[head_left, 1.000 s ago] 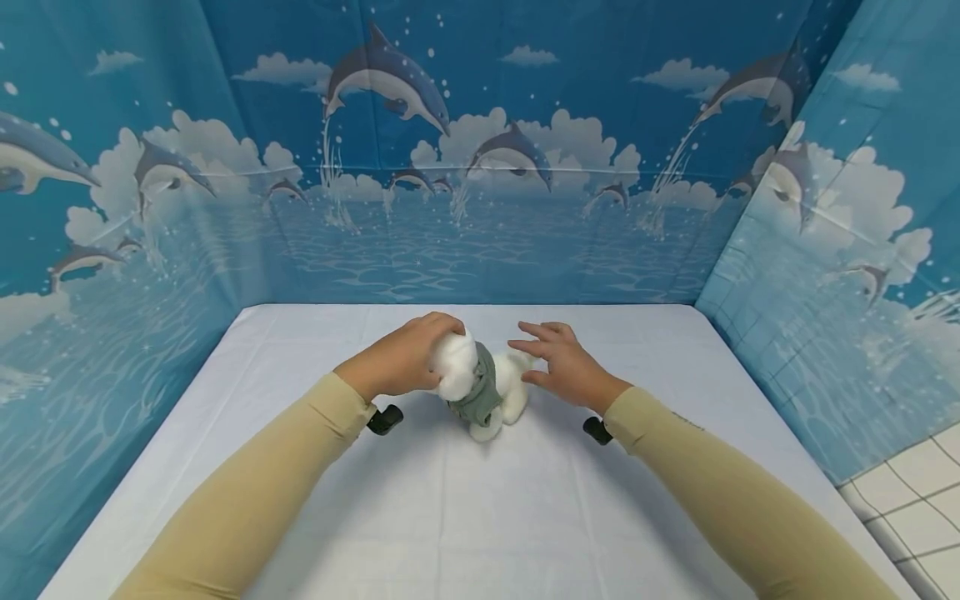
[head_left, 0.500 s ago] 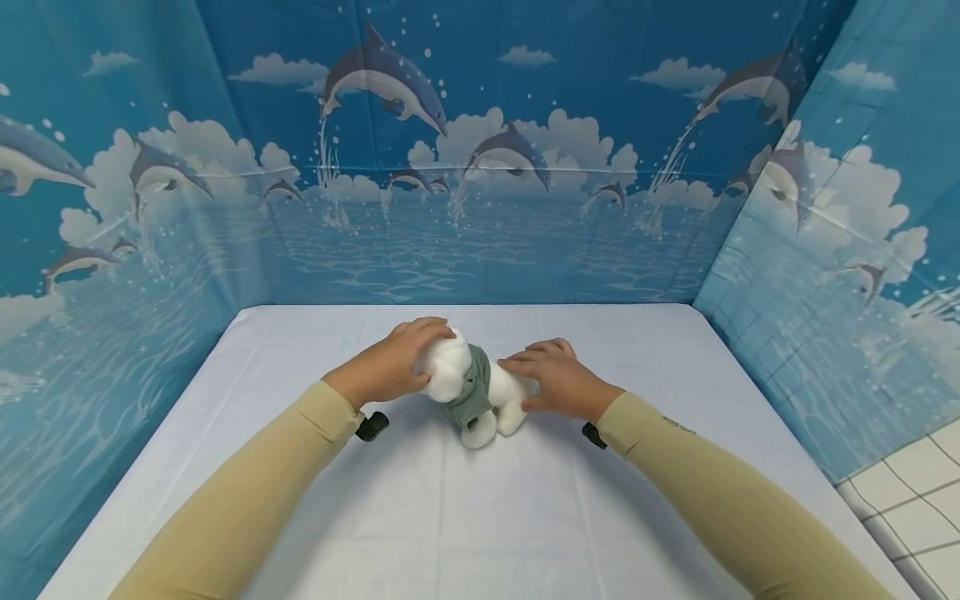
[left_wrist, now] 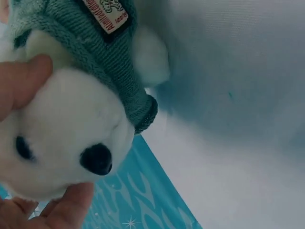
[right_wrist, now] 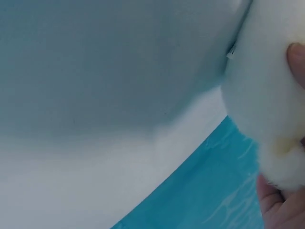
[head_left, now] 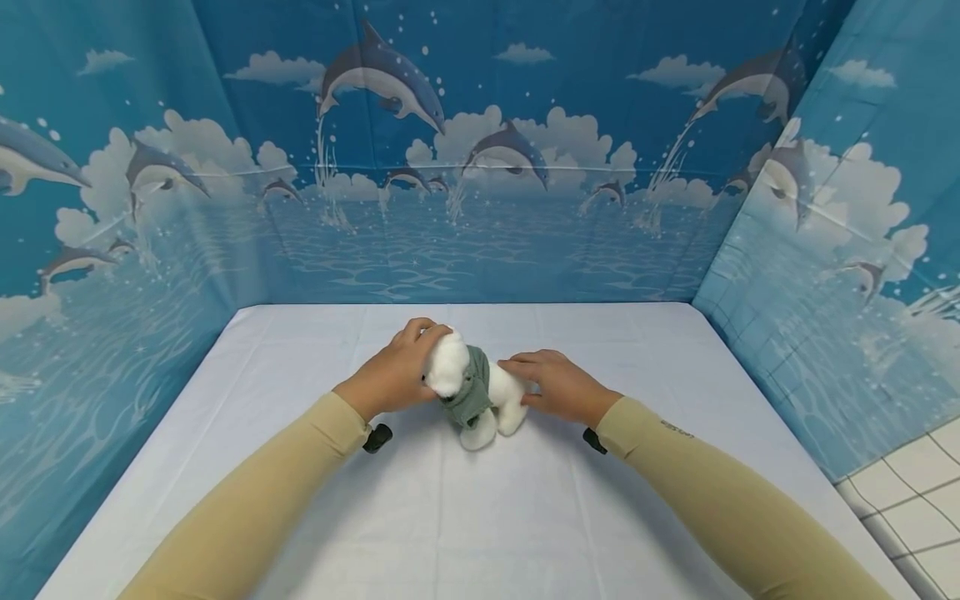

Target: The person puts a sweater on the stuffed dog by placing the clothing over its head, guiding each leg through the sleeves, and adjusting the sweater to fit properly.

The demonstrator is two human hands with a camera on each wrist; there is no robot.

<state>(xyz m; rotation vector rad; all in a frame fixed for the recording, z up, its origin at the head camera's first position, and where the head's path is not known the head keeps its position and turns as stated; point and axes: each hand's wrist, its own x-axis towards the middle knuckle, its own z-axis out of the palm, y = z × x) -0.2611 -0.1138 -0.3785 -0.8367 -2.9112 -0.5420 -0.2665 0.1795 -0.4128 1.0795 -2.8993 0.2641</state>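
Plush toy [head_left: 502, 387]: white, near the middle of the white-covered desk [head_left: 510, 517], its head toward the left hand and its rear toward the right; its feet appear to rest on the cloth.
Green knitted vest [left_wrist: 97, 55]: worn round the toy's front, with a sewn label [left_wrist: 107, 14] showing in the left wrist view.
Left hand [head_left: 393, 371]: curled round the toy's head, thumb and fingers on opposite sides, leaving the dark nose [left_wrist: 96, 159] uncovered.
Right hand [head_left: 558, 385]: partly closed, with the toy's rear between thumb and fingers; how firmly it grips, I cannot tell.
Just changed: a second ago the right hand is spread and raised behind the rear; now it is lowered onto it. The left hand stays at the head, and the toy is in nearly the same place.
What it means: handling looks two-handed now, with both ends steadied, so the toy seems less free to swing or tip.
Dolphin-print curtain [head_left: 480, 250]: hangs behind the desk, apart from the toy.
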